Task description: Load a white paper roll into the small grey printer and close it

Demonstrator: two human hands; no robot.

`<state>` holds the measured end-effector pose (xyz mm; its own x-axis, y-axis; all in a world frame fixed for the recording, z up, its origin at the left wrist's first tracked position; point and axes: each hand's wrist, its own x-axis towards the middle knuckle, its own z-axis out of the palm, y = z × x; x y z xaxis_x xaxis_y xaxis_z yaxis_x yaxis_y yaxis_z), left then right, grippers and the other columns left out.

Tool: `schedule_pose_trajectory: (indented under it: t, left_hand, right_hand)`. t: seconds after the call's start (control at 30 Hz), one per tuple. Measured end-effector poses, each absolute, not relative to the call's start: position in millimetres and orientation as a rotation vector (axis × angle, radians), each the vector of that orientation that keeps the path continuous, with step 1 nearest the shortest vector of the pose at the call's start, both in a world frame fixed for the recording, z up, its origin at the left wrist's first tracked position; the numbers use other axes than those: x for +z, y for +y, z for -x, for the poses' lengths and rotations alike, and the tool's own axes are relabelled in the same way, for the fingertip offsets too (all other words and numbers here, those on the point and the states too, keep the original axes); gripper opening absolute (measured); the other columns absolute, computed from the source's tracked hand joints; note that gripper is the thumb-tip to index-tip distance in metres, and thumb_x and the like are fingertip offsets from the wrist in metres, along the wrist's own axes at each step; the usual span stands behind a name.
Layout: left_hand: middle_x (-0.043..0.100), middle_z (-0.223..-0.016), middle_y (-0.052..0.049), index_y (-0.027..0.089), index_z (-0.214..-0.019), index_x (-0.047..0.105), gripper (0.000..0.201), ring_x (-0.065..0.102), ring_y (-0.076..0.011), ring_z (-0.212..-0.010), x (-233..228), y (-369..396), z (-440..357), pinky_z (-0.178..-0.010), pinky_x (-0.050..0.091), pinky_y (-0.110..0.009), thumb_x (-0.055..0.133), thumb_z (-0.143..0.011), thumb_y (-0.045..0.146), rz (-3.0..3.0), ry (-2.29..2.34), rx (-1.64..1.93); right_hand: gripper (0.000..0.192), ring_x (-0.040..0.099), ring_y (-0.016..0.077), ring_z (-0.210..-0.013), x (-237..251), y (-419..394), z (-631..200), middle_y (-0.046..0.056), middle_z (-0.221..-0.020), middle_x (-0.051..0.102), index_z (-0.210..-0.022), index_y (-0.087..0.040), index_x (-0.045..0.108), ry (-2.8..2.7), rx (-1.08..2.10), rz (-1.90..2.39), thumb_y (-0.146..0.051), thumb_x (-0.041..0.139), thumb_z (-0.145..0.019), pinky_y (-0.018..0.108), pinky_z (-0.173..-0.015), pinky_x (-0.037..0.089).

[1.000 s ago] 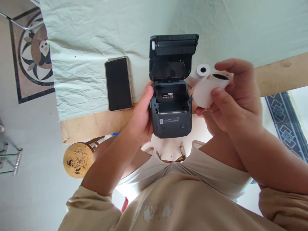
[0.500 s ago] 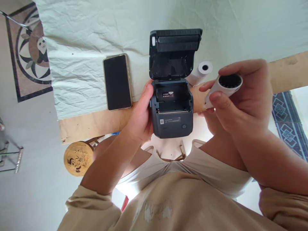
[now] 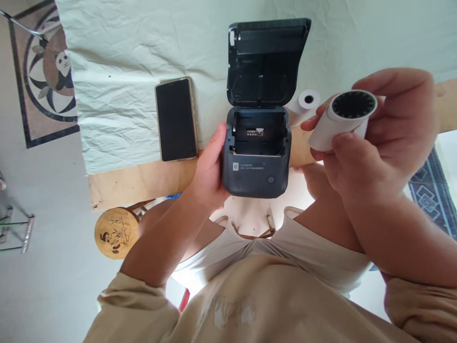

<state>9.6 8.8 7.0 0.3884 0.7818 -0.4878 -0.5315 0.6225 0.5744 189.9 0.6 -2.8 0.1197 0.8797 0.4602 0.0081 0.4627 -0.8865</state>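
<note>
Resting paper roll (image 3: 342, 121) in right hand (image 3: 374, 143)

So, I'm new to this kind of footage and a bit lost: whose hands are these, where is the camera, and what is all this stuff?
The camera sits on the person's head and looks down, so both hands are the wearer's own and their beige top fills the bottom of the picture. The left hand grips the side of a small dark printer at the table's near edge. Its lid is flipped open and the paper bay inside holds no roll. The right hand holds a white paper roll, raised off the table with its end facing the camera. A second paper roll lies on the table behind the printer's right side. A phone with a dark screen lies flat on the pale cloth to the left.
</note>
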Motion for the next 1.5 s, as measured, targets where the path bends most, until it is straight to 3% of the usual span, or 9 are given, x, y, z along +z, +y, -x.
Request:
schedule_pose_trajectory:
  t: [0.13, 0.3, 0.4, 0.53, 0.67, 0.93, 1.1, 1.27, 1.5]
  left_hand:
    - [0.072, -0.085, -0.003, 0.021, -0.108, 0.063, 0.044, 0.062, -0.0282, -0.114, 3.5, 7.8, -8.7, -0.091, 0.052, -0.038, 0.046, -0.086, 0.055, -0.402, 0.836, 0.954]
    - [0.072, -0.107, 0.002, 0.031, -0.127, 0.051, 0.047, 0.064, -0.024, -0.114, -2.0, 4.9, -5.0, -0.088, 0.055, -0.035, 0.059, -0.083, 0.045, -0.484, 0.826, 0.936]
    - [0.07, -0.114, 0.003, 0.032, -0.123, 0.051, 0.043, 0.064, -0.0236, -0.115, -0.3, 4.5, -5.0, -0.086, 0.056, -0.034, 0.06, -0.083, 0.043, -0.552, 0.797, 0.948]
    - [0.067, -0.12, 0.004, 0.032, -0.12, 0.053, 0.039, 0.063, -0.0234, -0.115, 3.3, 4.0, -6.1, -0.085, 0.056, -0.032, 0.062, -0.083, 0.039, -0.571, 0.786, 0.962]
    - [0.068, -0.116, 0.004, 0.032, -0.125, 0.05, 0.044, 0.067, -0.0227, -0.108, 3.3, 3.1, -4.9, -0.082, 0.056, -0.032, 0.063, -0.083, 0.038, -0.525, 0.793, 0.957]
    - [0.07, -0.106, 0.004, 0.034, -0.124, 0.051, 0.044, 0.069, -0.0211, -0.099, 5.2, 2.8, -4.9, -0.081, 0.056, -0.032, 0.063, -0.082, 0.037, -0.502, 0.797, 0.921]
    - [0.069, -0.106, 0.004, 0.033, -0.119, 0.053, 0.037, 0.066, -0.0216, -0.106, 4.4, 2.2, -7.6, -0.081, 0.055, -0.031, 0.061, -0.084, 0.036, -0.529, 0.785, 0.961]
    - [0.069, -0.104, 0.002, 0.029, -0.115, 0.054, 0.037, 0.063, -0.0238, -0.11, 2.1, 2.3, -5.5, -0.086, 0.053, -0.033, 0.061, -0.08, 0.039, -0.538, 0.733, 0.991]
    - [0.065, -0.085, 0.003, 0.033, -0.112, 0.055, 0.037, 0.063, -0.0189, -0.09, 7.1, 1.5, -5.2, -0.076, 0.05, -0.032, 0.064, -0.078, 0.022, -0.599, 0.787, 0.941]
  right_hand:
    - [0.029, 0.063, 0.0128, -0.086, 8.5, -3.4, -187.0, -0.002, -0.098, 0.065, -0.11, -0.03, 0.064, -1.385, 0.651, 0.989, -0.029, 0.064, -0.081, 0.029, -0.072, 0.056]
    - [0.044, 0.06, 0.0172, -0.101, 23.1, 1.3, -180.2, 0.002, -0.109, 0.06, -0.119, -0.031, 0.062, -1.716, 0.385, 1.032, -0.021, 0.064, -0.076, 0.034, -0.086, 0.055]
    - [0.052, 0.059, 0.0176, -0.1, 24.0, 6.2, -173.1, 0.002, -0.108, 0.059, -0.119, -0.03, 0.057, -1.848, 0.224, 1.049, -0.011, 0.063, -0.072, 0.033, -0.078, 0.056]
    - [0.031, 0.061, 0.0175, -0.097, 20.2, 10.4, -166.8, 0.0, -0.098, 0.064, -0.094, -0.027, 0.058, -1.992, 0.088, 1.082, -0.005, 0.061, -0.073, 0.03, -0.07, 0.054]
    - [0.022, 0.062, 0.0165, -0.092, 17.4, 11.7, -166.8, 0.0, -0.097, 0.064, -0.082, -0.024, 0.056, -2.01, 0.082, 1.102, -0.004, 0.061, -0.073, 0.031, -0.071, 0.054]
    - [0.021, 0.061, 0.0155, -0.083, 20.8, 8.6, -171.4, 0.001, -0.094, 0.065, -0.081, -0.022, 0.061, -1.999, 0.063, 1.103, -0.006, 0.065, -0.069, 0.03, -0.065, 0.051]
    - [0.014, 0.063, 0.0192, -0.094, 14.9, 8.1, -172.6, 0.0, -0.1, 0.065, -0.081, -0.025, 0.064, -1.984, 0.072, 1.111, -0.012, 0.064, -0.075, 0.038, -0.078, 0.053]
    - [0.015, 0.057, 0.0163, -0.074, 10.9, -1.2, -167.4, 0.001, -0.079, 0.062, -0.08, -0.024, 0.065, -2.005, -0.006, 0.912, -0.013, 0.068, -0.07, 0.035, -0.064, 0.047]
    - [0.009, 0.059, 0.0187, -0.08, 11.5, -10.0, -169.2, 0.002, -0.083, 0.062, -0.083, -0.025, 0.063, -2.059, 0.172, 0.851, -0.03, 0.065, -0.077, 0.039, -0.072, 0.05]
